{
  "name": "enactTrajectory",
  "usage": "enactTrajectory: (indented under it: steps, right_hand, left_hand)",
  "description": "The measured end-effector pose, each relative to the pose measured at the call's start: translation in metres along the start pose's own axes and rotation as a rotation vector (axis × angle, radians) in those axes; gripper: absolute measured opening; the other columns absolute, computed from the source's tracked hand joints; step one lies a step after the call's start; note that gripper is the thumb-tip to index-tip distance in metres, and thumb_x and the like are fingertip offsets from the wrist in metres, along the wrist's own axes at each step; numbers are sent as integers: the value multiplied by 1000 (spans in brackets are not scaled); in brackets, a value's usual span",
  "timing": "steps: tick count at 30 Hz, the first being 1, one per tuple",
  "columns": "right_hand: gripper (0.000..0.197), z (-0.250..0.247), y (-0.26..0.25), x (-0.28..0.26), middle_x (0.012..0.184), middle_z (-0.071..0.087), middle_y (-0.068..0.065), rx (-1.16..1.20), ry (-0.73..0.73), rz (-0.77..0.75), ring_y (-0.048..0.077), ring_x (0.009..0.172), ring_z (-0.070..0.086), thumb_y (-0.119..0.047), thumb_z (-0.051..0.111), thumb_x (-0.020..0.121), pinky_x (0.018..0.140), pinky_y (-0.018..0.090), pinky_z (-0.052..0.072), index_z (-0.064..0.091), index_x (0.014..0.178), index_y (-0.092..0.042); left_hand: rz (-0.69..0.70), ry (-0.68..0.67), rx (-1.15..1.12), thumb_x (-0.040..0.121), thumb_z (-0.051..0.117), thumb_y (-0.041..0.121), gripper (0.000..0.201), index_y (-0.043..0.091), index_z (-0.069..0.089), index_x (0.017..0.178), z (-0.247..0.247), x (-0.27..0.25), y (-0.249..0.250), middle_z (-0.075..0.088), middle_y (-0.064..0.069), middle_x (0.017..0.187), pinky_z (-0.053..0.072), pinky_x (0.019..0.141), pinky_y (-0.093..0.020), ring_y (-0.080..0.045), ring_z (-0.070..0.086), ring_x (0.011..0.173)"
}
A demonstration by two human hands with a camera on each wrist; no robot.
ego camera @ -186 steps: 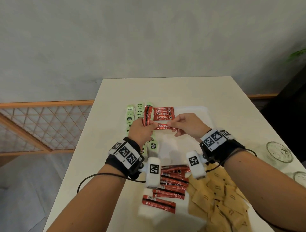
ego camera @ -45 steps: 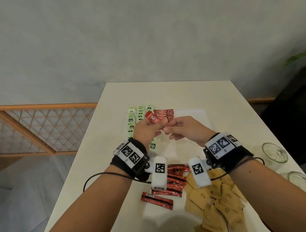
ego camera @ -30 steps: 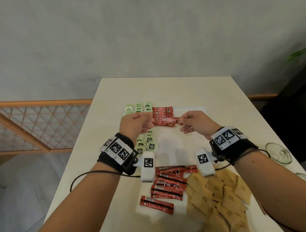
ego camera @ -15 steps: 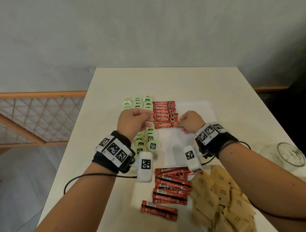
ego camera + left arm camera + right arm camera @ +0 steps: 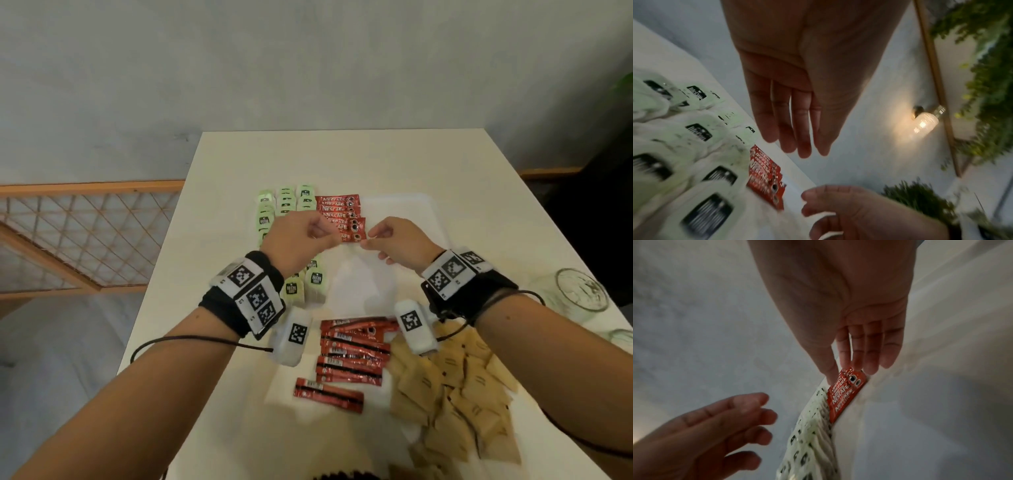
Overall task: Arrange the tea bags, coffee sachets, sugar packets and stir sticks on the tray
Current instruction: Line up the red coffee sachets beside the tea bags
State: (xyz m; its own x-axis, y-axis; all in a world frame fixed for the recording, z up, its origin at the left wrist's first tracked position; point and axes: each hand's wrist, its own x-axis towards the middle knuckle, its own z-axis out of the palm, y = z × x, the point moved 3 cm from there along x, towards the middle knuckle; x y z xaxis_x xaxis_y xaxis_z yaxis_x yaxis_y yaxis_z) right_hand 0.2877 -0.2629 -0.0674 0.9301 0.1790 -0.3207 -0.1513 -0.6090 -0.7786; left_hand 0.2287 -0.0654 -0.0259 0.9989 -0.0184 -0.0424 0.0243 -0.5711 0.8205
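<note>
Head view: red Nescafé sachets (image 5: 337, 214) lie stacked on the white tray (image 5: 404, 219), long axes left-right, beside green tea bags (image 5: 286, 205). Left wrist view: left hand (image 5: 797, 91) relaxed, empty. Right wrist view: right hand (image 5: 849, 313) loose, fingertips (image 5: 845, 357) at the nearest sachet's end.

Both forearms are bare, with no sleeves. Behind the fingers of the left hand (image 5: 296, 240) sits a black wristband (image 5: 236, 301) carrying white plates printed with black square markers. A white block (image 5: 291, 337) with one marker hangs beneath it, trailing a thin dark cable (image 5: 185, 341). The right hand (image 5: 399, 245) wears a matching band (image 5: 469, 291), block (image 5: 414, 325) and cable.
</note>
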Motion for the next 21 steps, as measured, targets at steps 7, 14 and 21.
enactTrajectory:
  steps: [7, 14, 21]
  right_hand:
    - [16, 5, 22, -79, 82, 67, -4, -121, -154, -202, -2, 62, 58, -26, 80, 77, 65, 18, 44, 74, 92, -25]
    - [48, 29, 40, -112, 93, 59, -9, -430, -230, -285, 4, 83, 56, -49, 84, 65, 76, 25, 45, 68, 109, -38]
    - [53, 35, 47, -131, 92, 44, -14, -594, -164, -321, 5, 82, 48, -47, 83, 65, 68, 25, 37, 58, 109, -32]
  left_hand:
    - [125, -331, 360, 82, 76, 30, 14, 27, 65, 90, 36, -59, -6, 60, 12, 90, 46, 75, -24, -8, 60, 83]
    - [122, -534, 711, 62, 82, 57, 70, 23, 51, 115, 63, -106, -5, 50, 2, 110, 46, 83, -33, -17, 49, 99]
    - [131, -551, 855, 59, 85, 54, 83, 24, 38, 121, 78, -133, -19, 43, -1, 120, 47, 87, -38, -21, 45, 108]
